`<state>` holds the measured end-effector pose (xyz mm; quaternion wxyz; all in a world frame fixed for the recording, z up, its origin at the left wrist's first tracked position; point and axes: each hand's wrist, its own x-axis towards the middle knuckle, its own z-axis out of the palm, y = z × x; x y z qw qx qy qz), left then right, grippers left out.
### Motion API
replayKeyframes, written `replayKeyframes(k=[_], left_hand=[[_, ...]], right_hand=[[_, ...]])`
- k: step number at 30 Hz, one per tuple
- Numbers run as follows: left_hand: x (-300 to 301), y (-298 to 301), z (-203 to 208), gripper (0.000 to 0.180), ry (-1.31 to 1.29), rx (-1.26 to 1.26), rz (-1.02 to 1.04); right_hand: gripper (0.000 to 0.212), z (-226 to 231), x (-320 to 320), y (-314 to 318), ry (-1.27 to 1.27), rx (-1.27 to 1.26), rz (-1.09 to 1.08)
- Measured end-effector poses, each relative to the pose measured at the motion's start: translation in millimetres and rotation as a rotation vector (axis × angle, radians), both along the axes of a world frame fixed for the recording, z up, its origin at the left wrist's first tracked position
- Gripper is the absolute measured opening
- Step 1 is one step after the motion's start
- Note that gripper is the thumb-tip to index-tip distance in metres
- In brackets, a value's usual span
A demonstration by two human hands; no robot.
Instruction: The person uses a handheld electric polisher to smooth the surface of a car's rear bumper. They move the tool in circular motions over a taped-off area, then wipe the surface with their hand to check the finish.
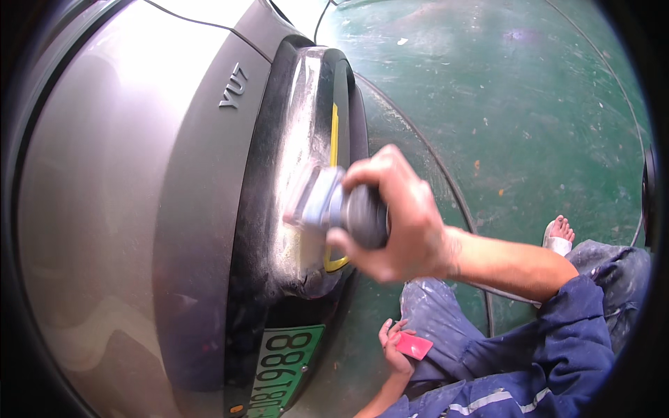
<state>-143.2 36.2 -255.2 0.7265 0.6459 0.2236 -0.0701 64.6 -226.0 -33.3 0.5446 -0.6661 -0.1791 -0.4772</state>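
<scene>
My right hand (404, 216) is closed around a powered hand sander (366, 216) with a dark round top and a blue-white lower body. Its pad, smeared by motion, lies at a dull, whitish sanded patch (286, 258) on the black rear bumper (254, 230) of a car; whether it touches cannot be told. Yellow tape (334, 136) runs along the patch's right side, and part of it is hidden behind the sander. Low in the view, beside my knee, my left hand (395, 352) holds a flat pink-red rectangular piece (414, 345) between its fingers.
The car's grey tailgate (97, 230) fills the left side. Below the sanded patch sits a green licence plate (289, 362). A dark hose (439, 160) curves across the green floor (529, 118) to the right of the bumper. My bent legs (446, 320) are close to it.
</scene>
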Motion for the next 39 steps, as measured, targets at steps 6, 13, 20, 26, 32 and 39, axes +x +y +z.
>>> replayKeyframes(k=[6, 13, 20, 26, 32, 39], left_hand=[[1, 6, -13, 0.07, 0.007, 0.013, -0.051], [-1, 6, 1, 0.068, 0.014, 0.04, -0.048], [9, 3, 4, 0.068, 0.074, 0.056, -0.105], [7, 0, -6, 0.05, 0.002, -0.098, 0.003], [4, 2, -1, 0.056, -0.021, 0.113, -0.113], [30, -5, 25, 0.068, 0.099, 0.061, -0.227]], right_hand=[[0.053, 3, -29, 24, 0.007, -0.072, 0.079], [0.049, 8, 53, -51, 0.166, 0.065, -0.182], [0.054, -9, 33, -9, 0.158, 0.223, 0.067], [0.059, -15, -45, 43, 0.192, 0.257, 0.265], [0.057, -5, -28, 27, 0.213, 0.252, 0.223], [0.053, -20, 59, -44, 0.376, 0.335, -0.123]])
